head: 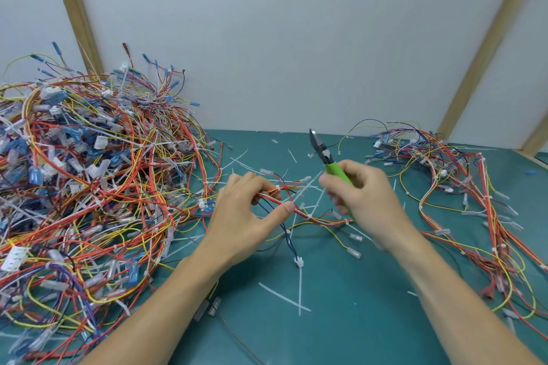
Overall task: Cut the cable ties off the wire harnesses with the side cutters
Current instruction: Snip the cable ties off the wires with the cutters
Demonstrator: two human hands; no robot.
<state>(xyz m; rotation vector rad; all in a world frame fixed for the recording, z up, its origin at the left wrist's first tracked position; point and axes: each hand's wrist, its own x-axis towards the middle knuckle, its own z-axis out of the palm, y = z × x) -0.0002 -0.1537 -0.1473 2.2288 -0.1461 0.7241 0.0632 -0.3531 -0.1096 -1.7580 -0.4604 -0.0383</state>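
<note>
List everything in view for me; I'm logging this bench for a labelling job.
wire harness: one, mostly red, centre, held.
side cutters: one, green handles, centre, tip up.
big wire pile: one, multicoloured, left.
small wire pile: one, multicoloured, right.
cut cable ties: many, white, scattered on mat.
mat: one, teal.
wall: pale, wooden battens.
left hand: pinches harness.
right hand: grips cutters.

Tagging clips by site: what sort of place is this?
Probably a rework or assembly bench in a workshop: a big pile of wire harnesses on a green mat, cut cable ties strewn about, and side cutters in the right hand.
</note>
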